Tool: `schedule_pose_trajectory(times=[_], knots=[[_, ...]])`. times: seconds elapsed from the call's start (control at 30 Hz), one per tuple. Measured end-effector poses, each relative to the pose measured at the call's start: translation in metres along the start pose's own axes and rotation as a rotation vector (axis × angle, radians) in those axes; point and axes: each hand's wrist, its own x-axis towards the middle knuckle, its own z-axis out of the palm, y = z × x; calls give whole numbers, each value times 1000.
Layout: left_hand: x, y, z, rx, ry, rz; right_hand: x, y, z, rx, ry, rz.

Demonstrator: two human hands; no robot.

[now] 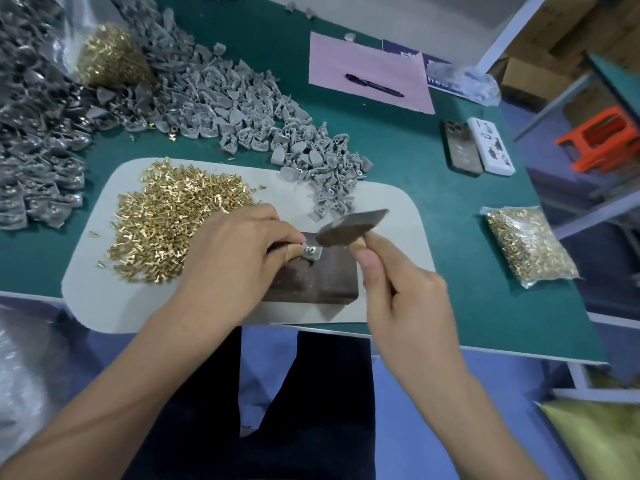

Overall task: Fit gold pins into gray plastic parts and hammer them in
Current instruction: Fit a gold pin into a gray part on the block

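While your left hand [239, 251] pinches the gray part [310, 251] flat on the dark block [311, 278], your right hand [405, 292] grips the hammer [353, 226]; its head hangs just above-right of the part; strike down-left.

Small assembly workshop: green desk [450, 216] heaped with gray plastic parts [214, 95] and loose gold pins [173, 220], bagged pins [530, 247], cardboard boxes [533, 71] stacked behind, orange stool [602, 140] beside.

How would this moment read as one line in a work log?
step: hammering | left hand: pinches gray part on block | right hand: grips hammer
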Motion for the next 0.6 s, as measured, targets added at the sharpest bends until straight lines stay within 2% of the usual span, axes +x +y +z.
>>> schedule_pose_trajectory(times=[0.07, 0.23, 0.37, 0.43, 0.5, 0.6], knots=[[0, 0, 0, 7, 0, -8, 1, 3, 3, -89, -96, 36], [-1, -1, 1, 2, -3, -8, 5, 8, 1, -5, 19, 30], [-1, -2, 2, 12, 5, 0, 4, 8, 4, -62, -86, 31], [-1, -2, 3, 19, 9, 7, 3, 11, 3, -77, -26, 16], [0, -2, 3, 25, 12, 8, 0, 11, 5, 12, 29, 14], [0, -2, 3, 32, 9, 13, -4, 7, 8, -37, -43, 0]])
